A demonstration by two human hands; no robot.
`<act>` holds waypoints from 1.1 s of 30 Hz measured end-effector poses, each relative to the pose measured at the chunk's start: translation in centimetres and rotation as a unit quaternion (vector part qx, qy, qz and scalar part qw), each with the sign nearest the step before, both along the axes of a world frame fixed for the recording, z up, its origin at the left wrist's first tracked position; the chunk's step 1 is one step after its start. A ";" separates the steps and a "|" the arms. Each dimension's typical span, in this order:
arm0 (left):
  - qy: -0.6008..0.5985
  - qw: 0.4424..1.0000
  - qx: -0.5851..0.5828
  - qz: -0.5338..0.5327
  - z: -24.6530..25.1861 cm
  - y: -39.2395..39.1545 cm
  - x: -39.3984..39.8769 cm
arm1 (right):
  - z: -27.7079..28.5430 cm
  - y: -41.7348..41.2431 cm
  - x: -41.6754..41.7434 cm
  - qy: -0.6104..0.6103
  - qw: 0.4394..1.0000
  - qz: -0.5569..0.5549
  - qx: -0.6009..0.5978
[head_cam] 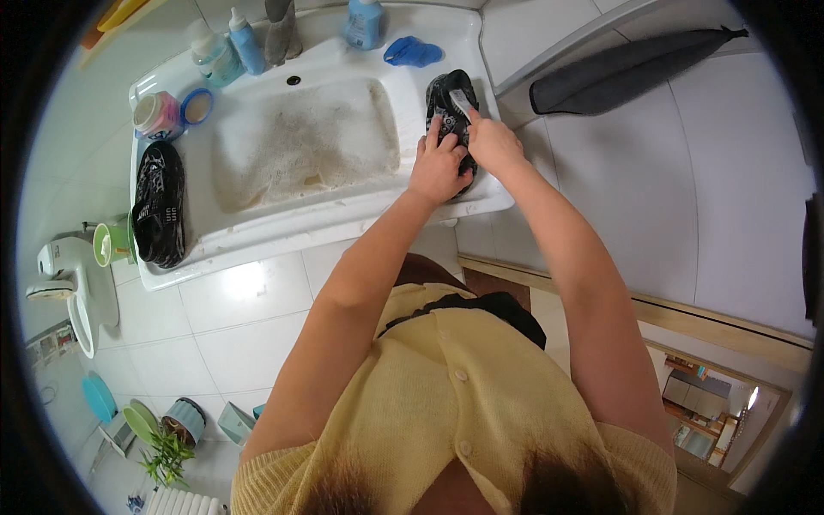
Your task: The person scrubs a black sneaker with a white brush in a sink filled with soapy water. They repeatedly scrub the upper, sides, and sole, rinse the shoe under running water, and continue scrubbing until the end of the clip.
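A wet black patterned shoe (pixel 456 84) lies on the right ledge of a white sink (pixel 360 206). My left hand (pixel 440 164) presses on this shoe with fingers spread over its upper. In my right hand (pixel 492 141) is a white scrubbing brush (pixel 461 101), its head against the inside or tongue area of the shoe; the bristles are mostly hidden. A matching black shoe (pixel 158 206) rests on the sink's left ledge. Foamy, murky water (pixel 309 148) fills the basin between them.
An open tub (pixel 158 116) and its blue lid (pixel 196 106) are at the back left. Bottles (pixel 246 42) (pixel 364 24), a grey item (pixel 282 32) and a blue cloth-like item (pixel 413 52) line the back rim. A dark grey bag-like thing (pixel 631 74) hangs at right.
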State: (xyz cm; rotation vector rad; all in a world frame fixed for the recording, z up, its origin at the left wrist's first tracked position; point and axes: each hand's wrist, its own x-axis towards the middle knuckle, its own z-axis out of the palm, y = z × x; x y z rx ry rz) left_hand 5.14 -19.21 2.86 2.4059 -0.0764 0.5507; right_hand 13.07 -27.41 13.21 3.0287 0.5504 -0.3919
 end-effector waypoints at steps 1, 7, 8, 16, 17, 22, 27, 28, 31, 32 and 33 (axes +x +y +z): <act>0.009 1.000 0.000 0.002 -0.2 0.3 -0.4 | 0.3 -0.4 -0.9 0.014 0.999 0.043 -0.021; 0.098 0.995 0.018 0.026 2.3 0.7 -0.2 | 6.8 0.2 1.4 -0.215 0.853 0.418 -0.227; 0.127 0.991 0.046 0.021 3.2 0.3 0.1 | 7.3 0.8 3.0 -0.260 0.804 0.482 -0.230; 0.207 0.960 0.027 0.188 4.7 -0.6 1.4 | 9.4 4.0 6.1 -0.160 0.831 0.439 -0.302; 0.222 0.957 0.000 0.187 4.9 -0.3 1.5 | 9.0 2.5 5.4 -0.148 0.862 0.403 -0.268; 0.263 0.952 -0.014 0.157 5.5 -0.1 2.1 | 9.0 1.7 5.7 -0.159 0.877 0.394 -0.223; 0.290 0.947 0.070 0.122 5.2 -0.4 2.1 | 8.3 7.1 9.9 -0.248 0.679 0.643 -0.252; 0.289 0.949 0.055 0.116 5.1 -0.2 1.9 | 8.6 6.7 10.4 -0.256 0.683 0.644 -0.230; 0.281 0.954 0.020 0.099 4.8 0.7 1.9 | 11.5 0.2 11.7 -0.254 0.807 0.496 -0.192; 0.281 0.955 0.021 0.095 4.6 0.9 1.9 | 11.3 -0.1 10.8 -0.256 0.801 0.501 -0.203; 0.281 0.955 0.024 0.091 4.6 1.3 1.9 | 11.3 -0.2 9.8 -0.260 0.796 0.504 -0.212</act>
